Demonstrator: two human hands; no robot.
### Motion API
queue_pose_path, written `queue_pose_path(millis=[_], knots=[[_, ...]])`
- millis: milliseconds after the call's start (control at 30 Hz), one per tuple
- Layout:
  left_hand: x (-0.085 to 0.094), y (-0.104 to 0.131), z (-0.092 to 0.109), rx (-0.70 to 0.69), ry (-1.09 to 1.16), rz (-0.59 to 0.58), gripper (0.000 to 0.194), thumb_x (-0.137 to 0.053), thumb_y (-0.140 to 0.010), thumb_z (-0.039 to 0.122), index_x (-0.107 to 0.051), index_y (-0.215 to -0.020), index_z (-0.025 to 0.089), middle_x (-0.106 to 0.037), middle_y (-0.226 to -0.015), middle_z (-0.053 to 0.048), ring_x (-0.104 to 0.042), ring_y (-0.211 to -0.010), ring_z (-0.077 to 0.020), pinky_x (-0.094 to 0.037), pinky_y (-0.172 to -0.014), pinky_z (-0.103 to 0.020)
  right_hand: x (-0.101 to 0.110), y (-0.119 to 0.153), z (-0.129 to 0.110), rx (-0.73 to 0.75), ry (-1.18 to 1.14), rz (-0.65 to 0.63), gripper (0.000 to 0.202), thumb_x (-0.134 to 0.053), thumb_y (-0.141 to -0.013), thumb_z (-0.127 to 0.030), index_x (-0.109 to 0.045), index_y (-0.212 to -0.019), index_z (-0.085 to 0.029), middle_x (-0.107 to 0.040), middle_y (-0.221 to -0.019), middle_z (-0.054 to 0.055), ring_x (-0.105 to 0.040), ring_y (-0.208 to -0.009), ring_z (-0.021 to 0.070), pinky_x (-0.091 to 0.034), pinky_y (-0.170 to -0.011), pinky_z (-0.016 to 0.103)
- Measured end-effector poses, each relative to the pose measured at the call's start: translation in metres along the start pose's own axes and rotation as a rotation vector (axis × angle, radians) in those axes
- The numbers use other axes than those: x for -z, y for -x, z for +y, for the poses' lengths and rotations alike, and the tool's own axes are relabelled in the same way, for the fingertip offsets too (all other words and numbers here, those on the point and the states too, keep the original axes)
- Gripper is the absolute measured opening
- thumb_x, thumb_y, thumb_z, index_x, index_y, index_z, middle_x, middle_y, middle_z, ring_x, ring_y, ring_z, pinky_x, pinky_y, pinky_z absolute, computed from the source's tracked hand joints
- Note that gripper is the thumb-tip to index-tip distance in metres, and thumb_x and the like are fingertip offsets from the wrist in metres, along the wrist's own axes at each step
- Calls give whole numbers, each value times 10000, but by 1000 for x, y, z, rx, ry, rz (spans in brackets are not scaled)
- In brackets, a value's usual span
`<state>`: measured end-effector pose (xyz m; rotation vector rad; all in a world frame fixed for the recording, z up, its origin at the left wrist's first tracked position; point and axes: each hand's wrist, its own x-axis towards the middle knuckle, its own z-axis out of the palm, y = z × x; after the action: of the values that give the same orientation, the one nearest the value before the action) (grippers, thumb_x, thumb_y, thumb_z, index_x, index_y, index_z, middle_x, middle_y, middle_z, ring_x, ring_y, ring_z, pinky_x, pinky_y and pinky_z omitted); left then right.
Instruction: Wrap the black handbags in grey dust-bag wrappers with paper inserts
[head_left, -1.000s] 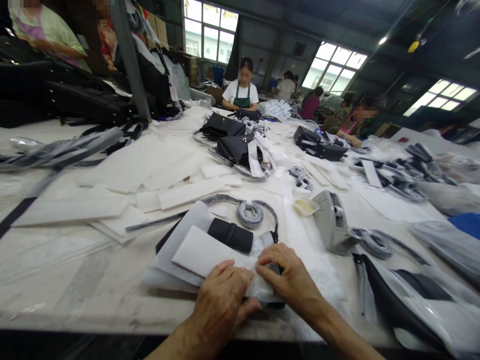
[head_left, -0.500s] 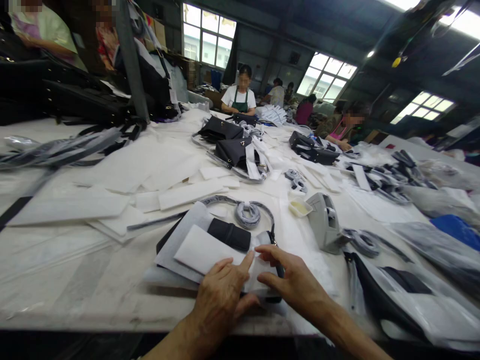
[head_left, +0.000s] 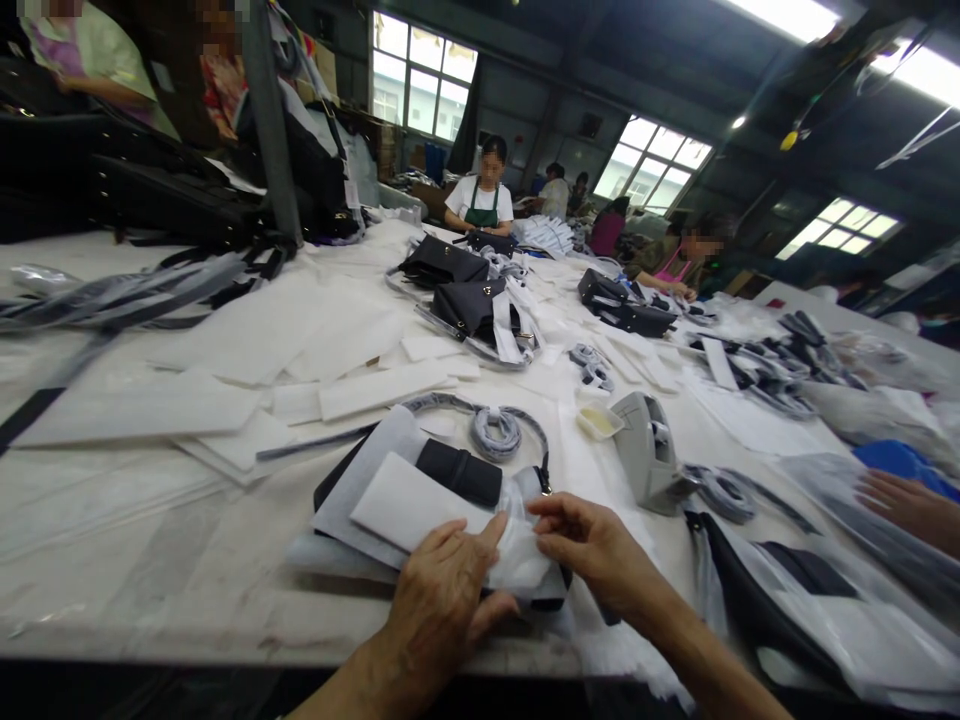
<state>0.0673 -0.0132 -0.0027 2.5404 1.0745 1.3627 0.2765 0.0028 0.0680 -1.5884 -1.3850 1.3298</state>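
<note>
My left hand (head_left: 442, 590) lies flat, pinning the bag (head_left: 457, 470) to the desk (head_left: 150, 560); right hand (head_left: 592, 550) pinches the film (head_left: 521, 545), probably keeping it taut.

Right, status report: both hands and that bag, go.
Left hand flat on the white wrapping sheet. Right hand pinching the clear plastic over the black bag. Tape dispenser stands to the right, apart; another person's hand at far right.

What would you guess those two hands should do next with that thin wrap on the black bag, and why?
Probably smooth the wrap down flat: the right hand pinches its crumpled edge, the left hand presses beside it, and it bunches up over the bag.
</note>
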Motion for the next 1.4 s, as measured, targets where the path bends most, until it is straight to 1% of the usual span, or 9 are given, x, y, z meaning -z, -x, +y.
queue_pose_path(millis=[233, 300, 400, 533, 700, 867, 1033, 1233, 1400], knots=[[0, -1, 1, 28, 16, 8, 623, -362, -1043, 515, -247, -1533, 148, -731, -844, -17, -728, -796, -176, -574, -891, -365, 8, 2, -27, 117, -350, 159, 435, -914, -586, -407, -723, -926, -214, -703, -842, 26, -640, -796, 169, -517, -760, 295], [0, -1, 1, 29, 26, 6, 638, -374, -1039, 517, -233, -1540, 148, -730, -848, -19, -728, -796, -174, -574, -895, -361, 17, 2, -31, 147, -268, 182, 458, -902, -604, -418, -712, -969, -216, -704, -896, 36, -644, -835, 185, -520, -770, 304], [0, -1, 0, 25, 32, 6, 635, -369, -1044, 507, -224, -1545, 145, -731, -857, -23, -729, -799, -173, -575, -897, -364, 24, 3, -26, 97, 66, 111, 473, -825, -697, -399, -678, -1102, -202, -685, -834, 14, -627, -766, 176, -501, -710, 294], [0, 0, 0, 20, 25, 5, 631, -361, -1047, 507, -220, -1548, 151, -742, -891, -31, -733, -820, -176, -578, -893, -371, 12, 5, -14, -2, 342, -27, 496, -722, -764, -321, -630, -1239, -210, -661, -756, -28, -578, -662, 152, -454, -641, 276], [-1, 0, 0, 27, 36, 9, 621, -341, -1056, 492, -195, -1557, 157, -740, -881, -27, -734, -811, -169, -578, -897, -374, -11, 1, -10, 103, 145, 17, 380, -760, -694, -311, -741, -1063, -224, -665, -805, -7, -591, -738, 165, -473, -707, 283], [-2, 0, -1, 44, 36, 19, 647, -357, -1048, 504, -177, -1564, 158, -729, -848, -16, -732, -784, -167, -584, -887, -374, -7, 1, -15, -20, -162, -34, 343, -817, -688, -437, -774, -917, -185, -699, -793, 33, -602, -718, 162, -486, -715, 286], [-1, -1, 0, 42, 52, 26, 686, -383, -1037, 515, -149, -1571, 153, -731, -844, -13, -732, -781, -169, -591, -879, -377, -4, 5, -15, -42, -47, -92, 535, -857, -628, -384, -745, -1109, -181, -643, -746, 2, -571, -692, 161, -461, -658, 278], [0, 0, 2, 62, 63, 8, 640, -315, -1052, 514, -176, -1563, 155, -727, -849, -26, -732, -781, -168, -590, -883, -389, -20, 11, -13, -8, -18, -35, 447, -781, -674, -355, -752, -1083, -178, -607, -699, -16, -533, -630, 141, -436, -614, 268], [0, 0, 1, 55, 59, 7, 615, -312, -1058, 502, -194, -1556, 162, -728, -857, -18, -733, -799, -165, -584, -887, -382, -18, 14, -16, 35, 108, -9, 428, -699, -742, -361, -741, -1121, -167, -652, -735, 9, -570, -683, 172, -452, -664, 298]])
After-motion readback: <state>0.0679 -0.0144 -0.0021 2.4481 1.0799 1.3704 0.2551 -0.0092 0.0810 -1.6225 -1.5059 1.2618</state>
